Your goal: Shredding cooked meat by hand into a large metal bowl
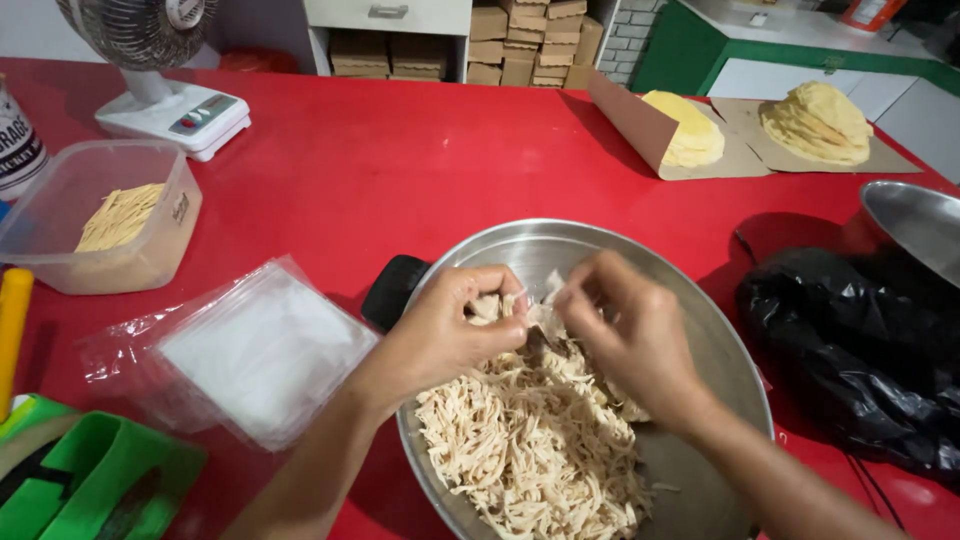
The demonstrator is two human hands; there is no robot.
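Observation:
A wide steel bowl [560,245] sits on the red table, its near half heaped with pale shredded meat [530,450]. Over the bowl's middle, my left hand [455,320] and my right hand [625,325] meet, both pinching one pale chunk of meat [525,305] between their fingertips. The chunk is partly hidden by my fingers. A black object [392,290] pokes out from under the bowl's left rim.
A bag of clear plastic pouches [255,350] lies left of the bowl. A plastic tub of shredded strips [110,215], a white fan base [175,115], two stacks of yellow flat rounds [815,125] on cardboard, a black plastic bag [850,350], another steel bowl [915,225], green items [95,475].

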